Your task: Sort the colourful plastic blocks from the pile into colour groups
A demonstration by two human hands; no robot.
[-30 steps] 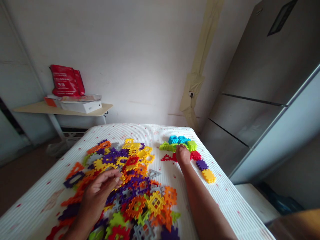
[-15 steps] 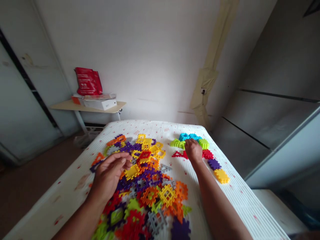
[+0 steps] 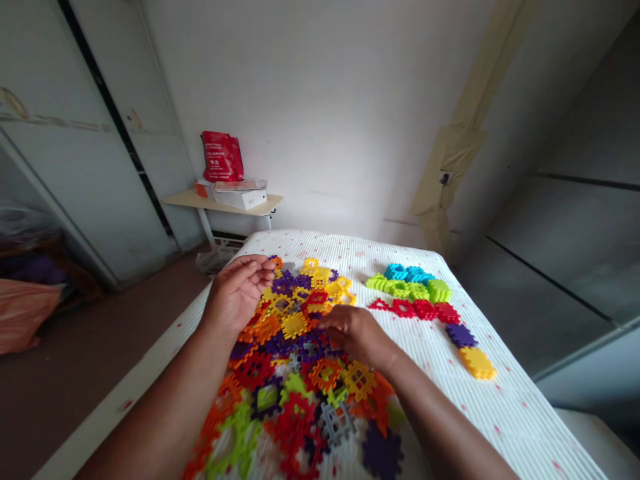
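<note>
My left hand hovers over the far left side of a heap of plastic interlocking pieces, its fingers loosely curled and nothing visible in them. Over the heap's right side is my right hand, fingers reaching left and down, with no piece seen in its grasp; its fingertips are partly hidden. Nearest to it lie a yellow square piece and a red piece. Purple, orange, grey and green pieces are mixed in. On the right, sorted groups hold blue, green, red, purple and yellow pieces.
A white ribbed cover with red spots lies under everything. Behind it at left, a small table carries a white box and a red bag. Cabinets stand on both sides.
My right hand has come away from the sorted groups to the heap on the left. My left hand stays above the heap. The camera view has turned a little left.
</note>
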